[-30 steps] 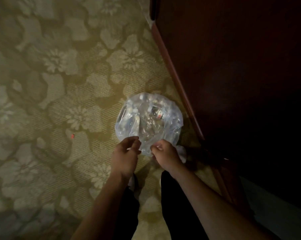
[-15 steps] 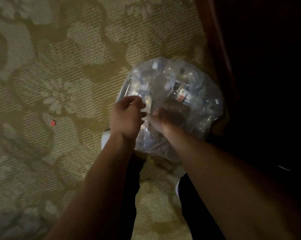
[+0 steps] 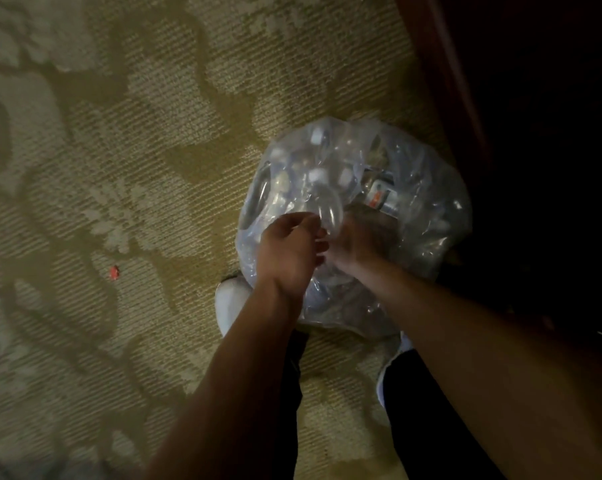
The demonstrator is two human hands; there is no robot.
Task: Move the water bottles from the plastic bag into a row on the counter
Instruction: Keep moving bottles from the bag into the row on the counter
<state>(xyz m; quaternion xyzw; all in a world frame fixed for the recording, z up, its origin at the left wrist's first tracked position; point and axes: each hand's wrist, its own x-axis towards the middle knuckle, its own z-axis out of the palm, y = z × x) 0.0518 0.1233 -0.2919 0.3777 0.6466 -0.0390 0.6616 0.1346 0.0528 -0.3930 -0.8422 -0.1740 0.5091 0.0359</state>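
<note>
The clear plastic bag (image 3: 427, 216) on the carpet (image 3: 119, 168) holds water bottles (image 3: 322, 188). The left hand (image 3: 287, 251) and right hand (image 3: 356, 242) pinch its top.

The floor was a carpet (image 3: 126, 140) in dull yellow-green with big pale flower shapes. A tiny red speck (image 3: 113, 272) lay on it at the left. Dark red-brown wood furniture (image 3: 445, 64) stood at the right, and its side was almost black. The light was dim.
</note>
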